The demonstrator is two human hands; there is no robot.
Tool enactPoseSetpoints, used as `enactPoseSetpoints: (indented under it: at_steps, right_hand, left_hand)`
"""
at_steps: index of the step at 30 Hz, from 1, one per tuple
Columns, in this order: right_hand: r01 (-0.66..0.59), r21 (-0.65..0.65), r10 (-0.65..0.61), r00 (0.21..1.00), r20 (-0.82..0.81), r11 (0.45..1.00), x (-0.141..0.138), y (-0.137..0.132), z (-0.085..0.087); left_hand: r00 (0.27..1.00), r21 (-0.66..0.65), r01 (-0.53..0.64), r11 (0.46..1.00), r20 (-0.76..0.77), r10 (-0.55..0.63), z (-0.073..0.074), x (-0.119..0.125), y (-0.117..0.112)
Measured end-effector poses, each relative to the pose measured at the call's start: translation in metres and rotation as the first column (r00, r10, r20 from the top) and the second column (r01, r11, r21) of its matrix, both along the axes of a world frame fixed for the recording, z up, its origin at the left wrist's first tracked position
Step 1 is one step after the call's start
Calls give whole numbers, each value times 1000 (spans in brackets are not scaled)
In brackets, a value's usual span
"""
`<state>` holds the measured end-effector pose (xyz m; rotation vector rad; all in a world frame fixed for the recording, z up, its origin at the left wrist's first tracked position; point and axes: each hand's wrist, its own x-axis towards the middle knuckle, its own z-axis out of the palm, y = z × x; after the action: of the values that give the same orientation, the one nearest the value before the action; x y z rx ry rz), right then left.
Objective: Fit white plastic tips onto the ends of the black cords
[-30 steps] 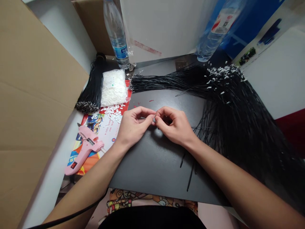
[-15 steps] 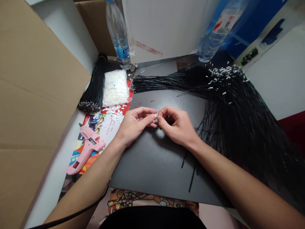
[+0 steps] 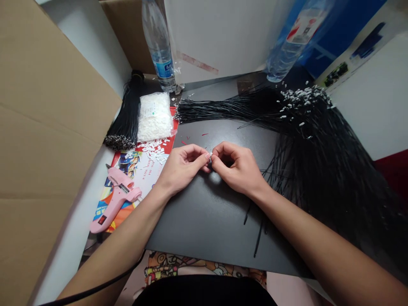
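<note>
My left hand [image 3: 186, 165] is closed in a pinch, thumb against forefinger, on a small white plastic connector housing [image 3: 211, 155]. Facing it, my right hand [image 3: 237, 166] pinches at the same spot, its fingertips almost touching those of the left. A thin black wire [image 3: 270, 171] runs out behind the right hand toward the pile on the right; its end between the fingertips is hidden. Both hands are just above the dark grey tabletop [image 3: 197, 216]. Loose white connector housings [image 3: 154, 149] lie scattered left of my left hand, by a clear bag of them [image 3: 155, 117].
A pink glue gun [image 3: 116, 197] rests on a printed sheet at the left. Black wires with white ends [image 3: 306, 100] pile up at the right; another wire bundle [image 3: 123, 114] lies back left. Two plastic bottles [image 3: 162, 63] [image 3: 288, 51] stand at the back. Cardboard [image 3: 47, 127] walls the left.
The fingertips of both hands have shifted very slightly around the white connector housing, which shows a little differently between them. Otherwise the hands and the things around them stay in place.
</note>
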<state>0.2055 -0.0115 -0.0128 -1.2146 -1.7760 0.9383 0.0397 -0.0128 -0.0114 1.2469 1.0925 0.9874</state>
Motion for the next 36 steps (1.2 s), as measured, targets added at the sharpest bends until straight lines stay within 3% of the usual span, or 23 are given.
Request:
enactPoseSetpoints:
  at_steps: [18,30,36]
  right_hand:
    - [14,3,-14,999,46,1000,0,0,-4]
    - [48,80,-54,996,73,996,2,-1,3]
    - [16,45,-17,1000,24,999,2,1,0]
  left_hand:
    - [997,26,-62,998,-48,63,-1,4,-2]
    - [997,-32,-75,997,26,76,1,4,-1]
    - [997,-24,-65,998,29,66,1,3,-1]
